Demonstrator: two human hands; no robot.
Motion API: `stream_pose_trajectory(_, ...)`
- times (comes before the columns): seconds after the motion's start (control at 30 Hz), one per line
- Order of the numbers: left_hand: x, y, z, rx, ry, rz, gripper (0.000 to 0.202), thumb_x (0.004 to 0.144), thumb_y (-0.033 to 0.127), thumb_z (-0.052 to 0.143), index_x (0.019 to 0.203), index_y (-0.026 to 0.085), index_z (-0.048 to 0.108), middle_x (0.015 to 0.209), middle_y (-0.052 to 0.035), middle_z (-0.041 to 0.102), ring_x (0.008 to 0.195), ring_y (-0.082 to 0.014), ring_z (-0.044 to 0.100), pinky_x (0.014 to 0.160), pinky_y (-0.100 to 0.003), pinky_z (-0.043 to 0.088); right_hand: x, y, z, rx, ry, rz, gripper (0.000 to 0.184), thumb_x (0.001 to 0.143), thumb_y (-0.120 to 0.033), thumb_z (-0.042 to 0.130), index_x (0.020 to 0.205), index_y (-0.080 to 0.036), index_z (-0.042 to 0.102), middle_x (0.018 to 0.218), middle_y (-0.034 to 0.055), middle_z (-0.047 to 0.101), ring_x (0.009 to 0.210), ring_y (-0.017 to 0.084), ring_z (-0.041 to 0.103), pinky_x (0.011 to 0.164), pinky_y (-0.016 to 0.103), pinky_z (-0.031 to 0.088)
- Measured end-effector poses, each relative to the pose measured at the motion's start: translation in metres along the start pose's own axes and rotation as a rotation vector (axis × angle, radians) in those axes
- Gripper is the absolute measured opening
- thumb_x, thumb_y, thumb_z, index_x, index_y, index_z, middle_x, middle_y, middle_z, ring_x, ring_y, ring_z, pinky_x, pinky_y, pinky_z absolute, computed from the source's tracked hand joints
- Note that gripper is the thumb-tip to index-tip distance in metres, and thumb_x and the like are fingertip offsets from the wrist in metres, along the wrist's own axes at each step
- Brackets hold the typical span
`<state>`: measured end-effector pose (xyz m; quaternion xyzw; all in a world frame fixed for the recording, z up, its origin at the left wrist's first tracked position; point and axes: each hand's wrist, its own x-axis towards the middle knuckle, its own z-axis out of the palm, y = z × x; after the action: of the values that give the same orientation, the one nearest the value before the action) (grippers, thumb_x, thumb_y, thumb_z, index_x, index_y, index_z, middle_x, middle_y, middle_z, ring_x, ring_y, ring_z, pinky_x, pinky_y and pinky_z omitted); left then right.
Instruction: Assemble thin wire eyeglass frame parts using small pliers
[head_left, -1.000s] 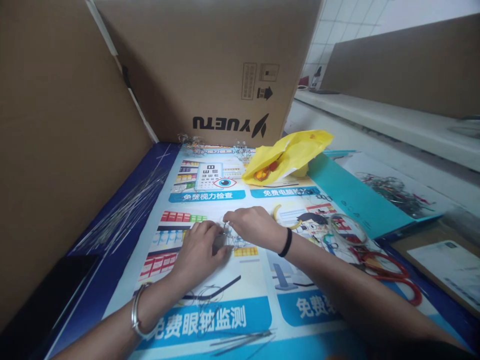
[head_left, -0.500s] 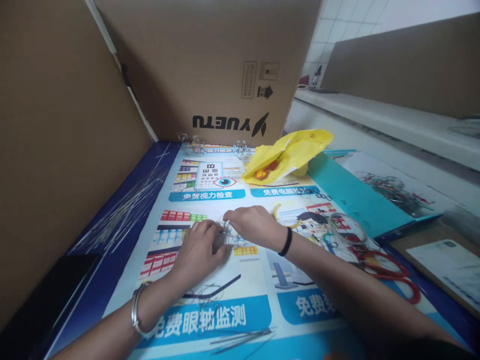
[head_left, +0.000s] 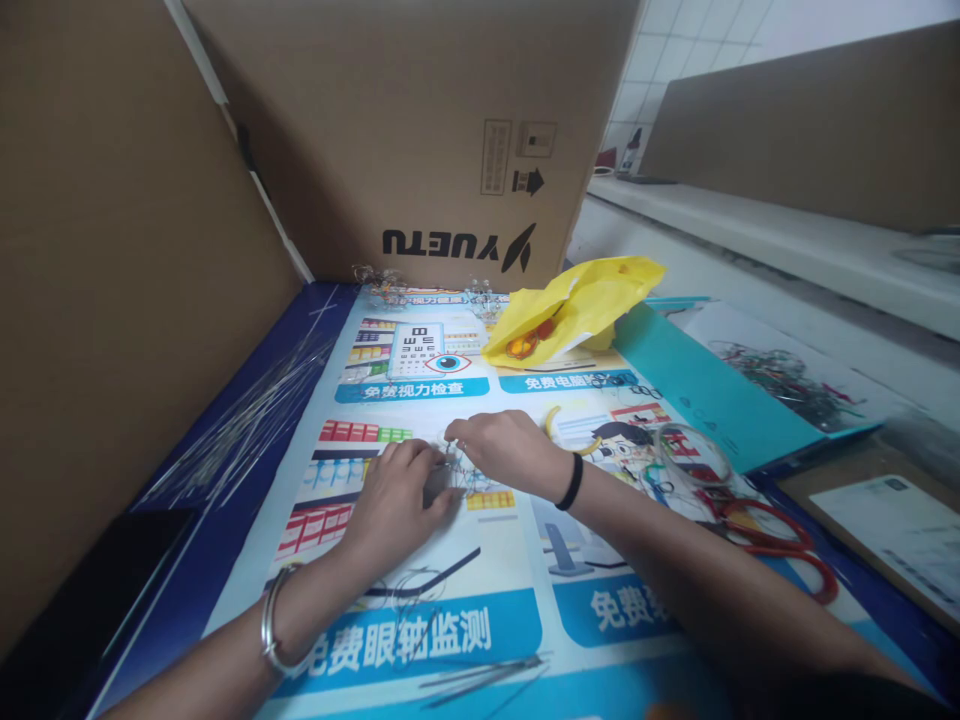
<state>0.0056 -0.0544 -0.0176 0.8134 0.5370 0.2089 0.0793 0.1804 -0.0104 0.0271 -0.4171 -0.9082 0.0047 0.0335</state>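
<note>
Both hands meet over the middle of a printed poster mat [head_left: 420, 630]. My left hand [head_left: 397, 500], a silver bangle on its wrist, lies curled with its fingertips pinched on a small thin wire piece [head_left: 459, 478]. My right hand [head_left: 502, 450], a black band on its wrist, pinches the same wire piece from the other side. The piece is tiny and mostly hidden by the fingers. Another bent wire frame [head_left: 420, 582] lies on the mat just below my left hand.
A big cardboard box [head_left: 420, 130] stands at the back and a cardboard wall [head_left: 112, 300] at the left. Thin straight wires [head_left: 247, 420] lie on the left. A yellow plastic bag [head_left: 577, 305], red-handled scissors [head_left: 780, 550], a tape roll [head_left: 690, 455] and a teal folder [head_left: 697, 390] lie to the right.
</note>
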Motion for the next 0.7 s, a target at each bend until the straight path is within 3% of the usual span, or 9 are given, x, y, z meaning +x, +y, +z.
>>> stream_pose_trajectory(0.33,-0.0024,0.0052,-0.0024,0.046,0.063,0.019,0.027,0.075,0.031,0.061,0.097,0.018,0.054,0.1,-0.0082,0.056,0.099,-0.0276,0.048,0.082,-0.042,0.04,-0.0001,0.0005,-0.0005,0.004,0.006,0.004,0.026,0.088,-0.019,0.04,0.107,-0.026,0.056,0.094,0.0021,0.068,0.081,0.017,0.062,0.059,0.025,0.034)
stream_pose_trajectory(0.5,-0.0019,0.0074,-0.0039,0.068,0.082,0.112,0.011,0.075,0.024,0.06,0.084,0.019,0.055,0.09,-0.0062,0.057,0.089,-0.025,0.049,0.075,-0.039,0.04,0.0003,-0.0005,-0.0023,0.006,-0.027,0.018,0.026,0.088,-0.019,0.04,0.109,-0.027,0.055,0.097,0.0026,0.068,0.084,0.017,0.062,0.061,0.025,0.036)
stream_pose_trajectory(0.7,-0.002,0.0058,-0.0024,0.057,0.063,0.213,0.009,0.076,0.016,0.059,0.084,0.019,0.057,0.088,-0.0048,0.058,0.087,-0.0232,0.049,0.076,-0.037,0.04,0.0008,-0.0012,-0.0018,0.015,-0.019,0.018,0.024,0.089,-0.021,0.04,0.107,-0.026,0.056,0.095,0.0029,0.068,0.083,0.017,0.062,0.062,0.025,0.036)
